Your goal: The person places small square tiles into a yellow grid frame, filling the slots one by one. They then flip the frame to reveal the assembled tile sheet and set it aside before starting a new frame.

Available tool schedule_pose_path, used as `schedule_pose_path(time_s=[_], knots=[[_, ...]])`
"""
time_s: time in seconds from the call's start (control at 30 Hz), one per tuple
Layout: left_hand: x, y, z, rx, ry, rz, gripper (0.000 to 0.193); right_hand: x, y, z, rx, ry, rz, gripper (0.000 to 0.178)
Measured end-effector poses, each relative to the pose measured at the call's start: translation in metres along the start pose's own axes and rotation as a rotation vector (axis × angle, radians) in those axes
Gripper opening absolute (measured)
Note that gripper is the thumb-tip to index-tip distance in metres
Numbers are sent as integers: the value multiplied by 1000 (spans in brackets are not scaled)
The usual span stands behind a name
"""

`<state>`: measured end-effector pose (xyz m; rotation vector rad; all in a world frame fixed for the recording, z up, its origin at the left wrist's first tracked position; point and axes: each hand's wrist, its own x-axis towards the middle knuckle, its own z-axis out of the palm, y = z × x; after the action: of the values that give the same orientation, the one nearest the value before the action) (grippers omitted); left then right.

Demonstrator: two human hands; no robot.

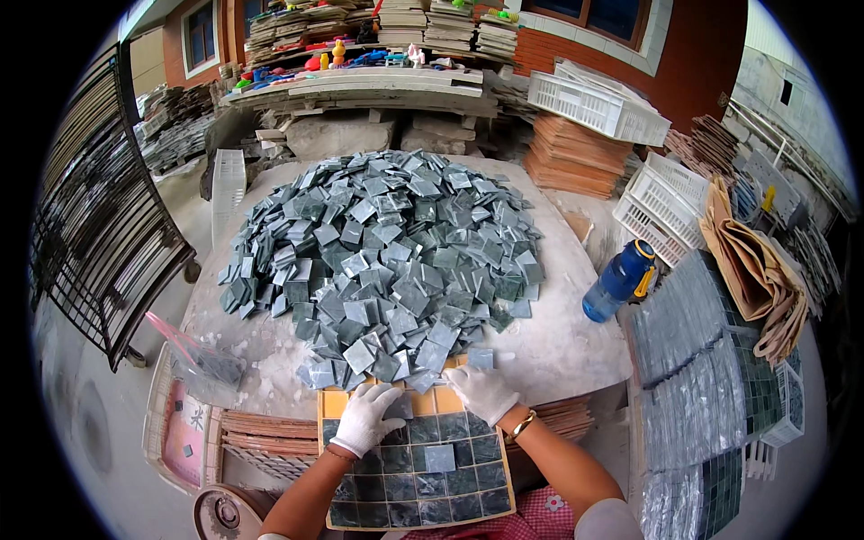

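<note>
Fingers, left hand (365, 419): white-gloved and bent over the far left part of the tile tray (335, 402), thumb side beside a grey-green square tile (400, 407); pinching or merely touching, I cannot tell.
Fingers, right hand (484, 394): white-gloved, bent, tips at the tray's far edge where the heap begins; whether they grasp a piece, I cannot tell.
Wrist: gold-coloured bangle (522, 425) just behind the right fingers.
Grid: beneath the left fingers and reaching back toward the body, yellow base showing along the far row, dark green marbled tiles (405, 487) filling nearer rows.
Lone square: paler loose tile (440, 459) lying atop the set ones, between the forearms, nearer the body than either hand's fingers.
Heap: jumbled stone tile pile (387, 243) directly beyond the fingertips, on a pale tabletop (558, 360).
Bottle: blue water bottle (608, 292) with yellow strap, beyond and right of the right fingers.
Bag: clear plastic bag (211, 369), pink along its top, left of the left fingers.
Stacks: tile sheets (688, 396) well to the right of the right fingers, folded brown sacking (747, 261) above them.
</note>
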<state>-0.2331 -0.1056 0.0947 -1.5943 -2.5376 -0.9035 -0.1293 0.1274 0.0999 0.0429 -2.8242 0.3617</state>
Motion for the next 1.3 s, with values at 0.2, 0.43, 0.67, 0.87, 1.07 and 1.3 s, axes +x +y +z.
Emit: schedule_pose_path(time_s=[0.2,0.43,0.67,0.87,1.07,1.3], knots=[[-12,-18,-3,-55,7,-36,56,10,-19,14,727,-318,201,28],[-11,-19,-5,-114,-48,-47,57,26,-33,23,388,-301,230,30],[-20,-14,-2,-193,39,-137,51,-10,-62,-2,202,-141,70,43],[-15,0,-5,-155,11,-175,40,2,-85,0,-101,-324,271,34],[-12,15,3,-17,105,-160,35,3,-68,10,-13,-257,288,35],[-6,-15,13,-61,80,23,29,-48,-60,-29,226,-329,194,54]])
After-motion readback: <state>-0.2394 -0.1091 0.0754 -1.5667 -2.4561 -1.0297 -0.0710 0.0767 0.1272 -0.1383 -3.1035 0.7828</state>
